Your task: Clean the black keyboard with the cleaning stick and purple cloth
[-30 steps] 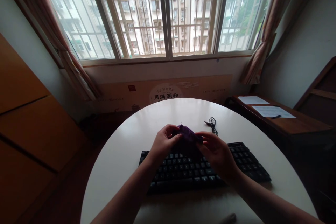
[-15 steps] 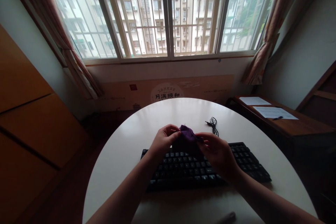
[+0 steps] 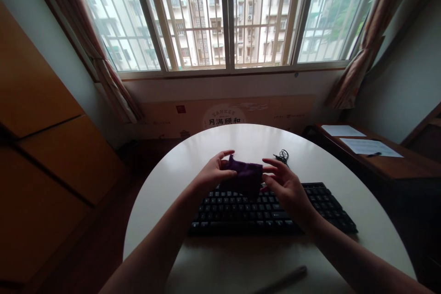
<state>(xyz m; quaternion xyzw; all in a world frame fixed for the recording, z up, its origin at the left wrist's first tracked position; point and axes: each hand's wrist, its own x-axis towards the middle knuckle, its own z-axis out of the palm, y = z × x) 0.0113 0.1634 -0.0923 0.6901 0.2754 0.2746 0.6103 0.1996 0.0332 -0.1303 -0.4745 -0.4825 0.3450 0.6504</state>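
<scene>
Holding a purple cloth (image 3: 245, 177) spread above the keyboard (image 3: 272, 213) — left hand (image 3: 213, 175) and right hand (image 3: 287, 189) each pinching an edge; stretching further likely needs an even pull.

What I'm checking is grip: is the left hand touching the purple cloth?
Touching. The head view shows the left hand pinching the purple cloth by its left edge, between thumb and fingers.

A room in an apartment home: tied-back curtains (image 3: 110, 87) at a barred window (image 3: 227, 14) facing residential blocks, a round white table (image 3: 241, 147), wooden cabinets (image 3: 44, 147).
</scene>
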